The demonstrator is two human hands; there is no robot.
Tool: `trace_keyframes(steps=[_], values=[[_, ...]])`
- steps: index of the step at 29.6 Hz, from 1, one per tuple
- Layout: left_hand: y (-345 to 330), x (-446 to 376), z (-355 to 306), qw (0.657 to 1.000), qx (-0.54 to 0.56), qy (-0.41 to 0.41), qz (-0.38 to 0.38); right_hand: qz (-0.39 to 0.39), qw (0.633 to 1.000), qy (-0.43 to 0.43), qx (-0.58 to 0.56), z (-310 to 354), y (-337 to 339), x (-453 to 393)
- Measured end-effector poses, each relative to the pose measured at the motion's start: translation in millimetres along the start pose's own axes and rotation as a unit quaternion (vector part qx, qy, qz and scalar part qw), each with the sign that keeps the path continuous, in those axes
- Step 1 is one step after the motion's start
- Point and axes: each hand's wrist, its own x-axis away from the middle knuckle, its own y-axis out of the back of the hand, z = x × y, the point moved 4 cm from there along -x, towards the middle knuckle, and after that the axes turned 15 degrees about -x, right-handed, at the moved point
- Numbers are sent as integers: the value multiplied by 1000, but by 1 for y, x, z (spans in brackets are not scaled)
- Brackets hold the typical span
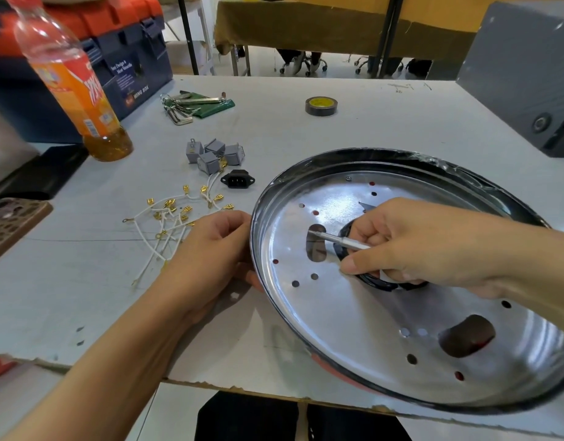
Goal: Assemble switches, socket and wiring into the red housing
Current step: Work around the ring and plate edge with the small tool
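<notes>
Shiny sheet metal lines the housing (385, 313), which lies on the worktop (338, 128) near its front edge; it looks stiff but light, slick and likely to slide, so its rim is the safest hold. Left hand (207, 249) has its fingers curled round that rim, while the right hand (417, 243) pinches a slim screwdriver (338, 238) over the centre. Switches (210, 152), socket (237, 179) and wires (175, 214) lie loose just beside it.

Both forearms are bare, without sleeves; dark trousers (249, 418) cover the lap.
</notes>
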Motion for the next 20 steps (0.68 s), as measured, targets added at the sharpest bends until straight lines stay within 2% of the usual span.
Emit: trace_keyframes(steps=[20], values=[[1,-2,1,1000,-11,-10,-8,10,1000,10,3,0,2,1]])
